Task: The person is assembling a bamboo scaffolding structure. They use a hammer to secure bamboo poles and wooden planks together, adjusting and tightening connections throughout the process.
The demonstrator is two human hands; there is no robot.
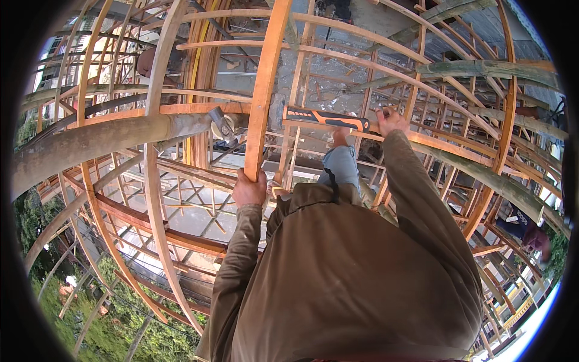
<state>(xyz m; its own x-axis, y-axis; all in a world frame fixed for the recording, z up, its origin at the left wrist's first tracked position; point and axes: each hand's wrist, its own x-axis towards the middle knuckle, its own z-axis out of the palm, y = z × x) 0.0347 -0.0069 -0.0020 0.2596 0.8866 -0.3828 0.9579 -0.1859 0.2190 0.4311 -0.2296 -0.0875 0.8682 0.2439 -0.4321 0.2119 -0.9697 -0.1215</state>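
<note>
My left hand (249,189) is wrapped around the near end of a reddish wooden batten (265,90), which rises away from me through the upper middle of the view. Farther right, my right hand (393,122) is closed at the right end of a long black-and-orange tool (329,117). The tool points left, toward the batten, and its far part is unclear. Left of the batten, a grey metal hammer head (223,125) shows beside the end of a thick bamboo pole (96,145). Whether that head belongs to the black-and-orange tool is hidden behind the batten.
Curved wooden ribs (158,229) and crossing battens surround me, with open gaps between them. Another bamboo pole (488,178) runs along the right. Below lies a grey floor (235,78) with scattered pieces. A person (534,236) is at the far right, and greenery (120,320) grows lower left.
</note>
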